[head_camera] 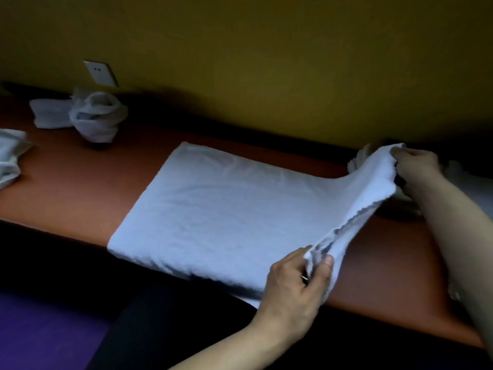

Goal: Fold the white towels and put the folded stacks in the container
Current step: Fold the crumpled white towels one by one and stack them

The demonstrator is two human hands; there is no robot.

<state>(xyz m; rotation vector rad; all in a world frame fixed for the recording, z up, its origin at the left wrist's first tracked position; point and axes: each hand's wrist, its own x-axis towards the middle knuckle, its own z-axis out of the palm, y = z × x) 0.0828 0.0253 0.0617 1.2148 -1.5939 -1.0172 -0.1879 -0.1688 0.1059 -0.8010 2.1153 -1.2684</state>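
A white towel (213, 209), folded over on itself, lies flat across the narrow reddish-brown table (80, 182), its near edge hanging slightly past the table's front. My left hand (296, 287) pinches the towel's near right corner, layers showing between thumb and fingers. My right hand (416, 166) grips the far right corner, lifted off the table, so the right edge rises between both hands. More white towels (453, 172) lie bunched behind my right hand, partly hidden in shadow.
A white plastic bag (98, 116) with knotted handles stands at the back left, a flat white piece (48, 113) beside it. More white cloth (10, 156) pokes in at the left edge. A yellow wall with a socket (100, 73) backs the table. My dark-clothed knee (173, 324) is below.
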